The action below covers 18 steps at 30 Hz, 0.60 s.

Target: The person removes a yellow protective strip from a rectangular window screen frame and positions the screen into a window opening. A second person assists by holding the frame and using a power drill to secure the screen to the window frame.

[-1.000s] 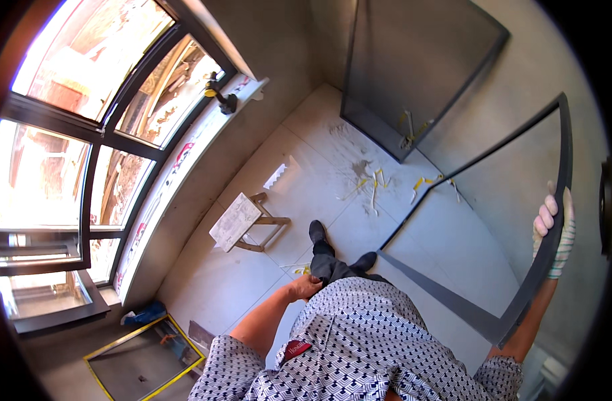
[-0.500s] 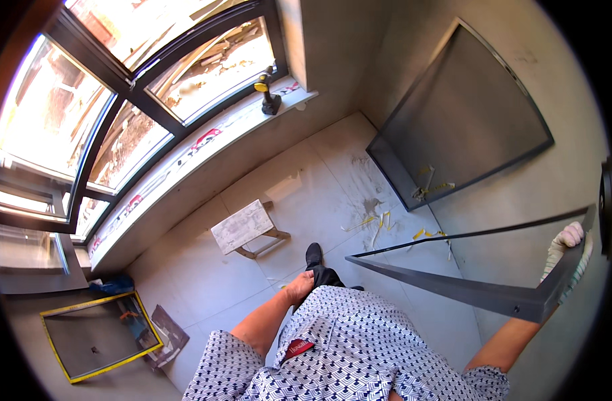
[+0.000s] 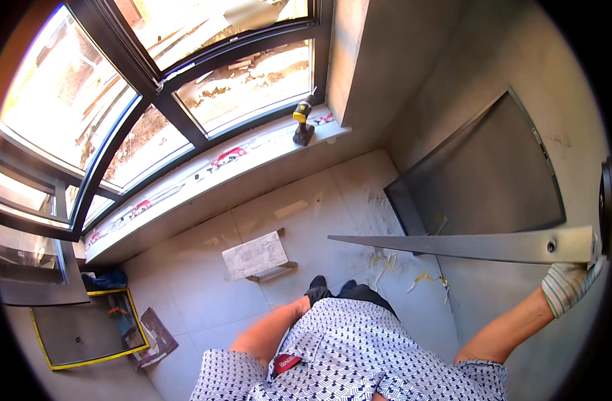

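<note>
My right hand (image 3: 570, 286), in a pale striped work glove, is closed on the near end of a grey metal window screen frame (image 3: 476, 246). The frame is raised at my right and now shows nearly edge-on, as a long narrow bar with a round hole near the hand. My bare left hand (image 3: 302, 309) is down by my dark trouser leg. Its fingers are hidden at the cloth, so their pose is unclear. A dark mesh screen (image 3: 490, 170) leans against the wall beyond the raised frame.
A small whitish-topped stool (image 3: 255, 255) stands on the tiled floor. On the windowsill (image 3: 186, 175) is a black-and-yellow cordless drill (image 3: 303, 121). Yellow and white tape scraps (image 3: 386, 266) lie near the right wall. A yellow-edged screen (image 3: 85, 331) lies at the lower left, below an opened window sash (image 3: 35, 267).
The raised frame has turned from a slanted open shape to nearly edge-on, and the gloved hand has come lower on its end. My view has shifted, and my left hand has drawn behind the trouser cloth.
</note>
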### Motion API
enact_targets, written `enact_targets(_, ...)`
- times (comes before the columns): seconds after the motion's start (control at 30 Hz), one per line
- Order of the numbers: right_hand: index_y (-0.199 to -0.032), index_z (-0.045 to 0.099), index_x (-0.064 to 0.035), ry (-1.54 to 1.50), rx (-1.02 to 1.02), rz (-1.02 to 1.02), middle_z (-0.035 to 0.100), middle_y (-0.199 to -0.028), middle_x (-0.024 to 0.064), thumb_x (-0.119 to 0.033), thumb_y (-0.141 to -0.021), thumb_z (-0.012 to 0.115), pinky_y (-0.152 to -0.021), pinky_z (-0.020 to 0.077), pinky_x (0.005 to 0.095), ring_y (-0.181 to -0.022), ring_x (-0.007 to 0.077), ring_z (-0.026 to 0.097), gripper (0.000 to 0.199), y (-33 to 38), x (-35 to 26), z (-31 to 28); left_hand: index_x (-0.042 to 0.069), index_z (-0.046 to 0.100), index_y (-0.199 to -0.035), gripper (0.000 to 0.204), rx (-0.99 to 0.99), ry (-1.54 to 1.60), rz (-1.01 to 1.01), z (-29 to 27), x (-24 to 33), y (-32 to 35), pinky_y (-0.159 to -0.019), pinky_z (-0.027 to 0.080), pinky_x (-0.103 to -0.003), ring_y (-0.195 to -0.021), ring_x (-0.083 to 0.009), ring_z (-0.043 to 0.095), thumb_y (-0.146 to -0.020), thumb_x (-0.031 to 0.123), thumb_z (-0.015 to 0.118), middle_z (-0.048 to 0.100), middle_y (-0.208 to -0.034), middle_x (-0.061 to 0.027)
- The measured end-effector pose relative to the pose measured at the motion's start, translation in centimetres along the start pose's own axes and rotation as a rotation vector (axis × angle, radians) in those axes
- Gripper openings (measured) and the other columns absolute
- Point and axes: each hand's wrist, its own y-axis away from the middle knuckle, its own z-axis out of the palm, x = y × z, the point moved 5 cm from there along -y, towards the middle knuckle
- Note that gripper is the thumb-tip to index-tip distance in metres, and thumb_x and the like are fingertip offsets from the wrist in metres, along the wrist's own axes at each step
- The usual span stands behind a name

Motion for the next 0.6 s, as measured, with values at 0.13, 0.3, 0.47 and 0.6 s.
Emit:
enact_targets(0.13, -0.101, 0.061, 0.0019, -0.155, 0.017, -0.110, 0.065, -0.094, 0.0107, -0.003, -0.093, 0.064, -0.079, 0.0541, 0.0384, -0.081, 0.0224, 0.063, 0.010, -3.6, 1.6, 5.0, 0.006, 0.076, -0.103, 0.026, 0.056, -0.243, 0.069, -1.3, 0.8, -3.8, -0.088, 0.051, -0.048, -0.091, -0.0308, 0.065, -0.094, 0.029, 0.069, 0.073, -0.100, -0.0133)
enact_targets(0.3, -0.104, 0.065, 0.0059, -0.249, -0.021, -0.221, 0.070, -0.092, 0.0135, 0.001, -0.089, 0.067, -0.073, 0.0570, 0.0405, -0.075, 0.0248, 0.067, 0.015, -7.2, 6.3, 11.1, 0.008, 0.077, -0.092, 0.026, 0.189, -0.448, 0.100, -5.3, 2.9, -7.6, -0.081, 0.051, -0.050, -0.084, -0.0372, 0.065, -0.091, 0.031, 0.067, 0.072, -0.092, -0.0173)
enact_targets(0.47, -0.107, 0.068, -0.0026, -0.237, -0.113, -0.349, 0.072, -0.101, 0.0102, -0.008, -0.094, 0.071, -0.084, 0.0567, 0.0415, -0.090, 0.0233, 0.068, 0.015, -9.7, 13.0, 17.0, 0.010, 0.078, -0.082, 0.028, 0.349, -0.566, 0.116, -9.6, 5.4, -11.5, -0.075, 0.050, -0.053, -0.076, -0.0436, 0.065, -0.087, 0.034, 0.065, 0.070, -0.084, -0.0214)
enact_targets(0.6, -0.110, 0.071, -0.0117, -0.177, -0.170, -0.474, 0.073, -0.112, 0.0053, -0.017, -0.099, 0.074, -0.097, 0.0547, 0.0420, -0.106, 0.0209, 0.067, 0.013, -12.0, 16.4, 21.5, 0.010, 0.078, -0.079, 0.028, 0.455, -0.575, 0.136, -14.0, 8.5, -12.7, -0.073, 0.050, -0.054, -0.074, -0.0457, 0.065, -0.086, 0.034, 0.064, 0.070, -0.082, -0.0228)
